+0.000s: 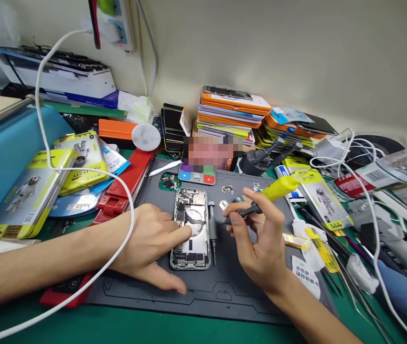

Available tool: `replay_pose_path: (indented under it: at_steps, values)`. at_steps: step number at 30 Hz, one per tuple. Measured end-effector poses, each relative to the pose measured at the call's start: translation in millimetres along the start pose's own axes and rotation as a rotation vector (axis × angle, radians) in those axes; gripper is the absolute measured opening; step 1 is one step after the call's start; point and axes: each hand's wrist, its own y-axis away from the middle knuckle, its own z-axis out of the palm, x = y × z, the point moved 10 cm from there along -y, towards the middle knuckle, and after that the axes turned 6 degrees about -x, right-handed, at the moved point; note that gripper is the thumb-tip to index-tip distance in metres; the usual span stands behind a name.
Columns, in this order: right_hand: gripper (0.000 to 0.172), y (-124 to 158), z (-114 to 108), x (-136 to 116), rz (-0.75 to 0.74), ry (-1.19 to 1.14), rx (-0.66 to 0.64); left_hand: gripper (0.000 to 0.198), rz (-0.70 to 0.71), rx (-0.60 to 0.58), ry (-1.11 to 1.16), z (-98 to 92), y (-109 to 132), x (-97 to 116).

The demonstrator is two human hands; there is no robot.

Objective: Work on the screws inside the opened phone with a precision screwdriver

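Note:
An opened smartphone (191, 246) lies on the dark grey work mat (153, 296), its inner parts bare. My left hand (149, 239) reaches over it from the left, index finger extended onto the phone and thumb spread out over the mat. Between the fingertips of my right hand (257, 234) is a yellow-handled screwdriver (278, 187) with a black front part, its tip pointing left, apart from the phone. A grey screwdriver (212, 227) lies along the phone's right edge. Small metal parts (227, 189) and a blade-like plate (223, 205) rest beyond it.
Yellow battery boxes (33, 191) stand at left beside a red clamp-like fixture (117, 191). Stacked orange boxes (232, 107) and a black tool holder (253, 162) are behind the mat. Tweezers (363, 296) lie at right. A white cable (130, 205) crosses over my left forearm.

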Motion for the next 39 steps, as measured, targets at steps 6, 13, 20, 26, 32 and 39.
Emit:
replay_pose_path:
  at_steps: [6, 13, 20, 26, 32, 39]
  values:
    - [0.051, 1.3, 5.2, 3.5, 0.093, 0.004, -0.067, 0.066, -0.014, 0.036, 0.063, -1.3, 1.7, -1.8]
    - [0.038, -9.1, 4.3, 13.6, 0.194, 0.114, -0.106, 0.059, 0.014, 0.009, 0.020, 1.3, 0.8, -0.6]
    - [0.029, -13.5, 17.9, 19.3, 0.166, 0.316, -0.233, 0.057, 0.022, 0.010, -0.009, 8.9, 2.9, 0.8]
    - [0.029, -12.1, 21.8, 17.3, 0.135, 0.473, -0.282, 0.053, 0.011, 0.033, 0.003, 8.7, 3.5, 1.0]
    - [0.035, -11.7, 26.6, 16.0, 0.089, 0.548, -0.330, 0.050, 0.005, 0.030, 0.021, 11.0, 4.1, 1.5]
    - [0.039, -10.8, 27.7, 13.2, 0.077, 0.554, -0.347, 0.049, -0.008, 0.039, -0.002, 11.0, 3.3, 0.2]
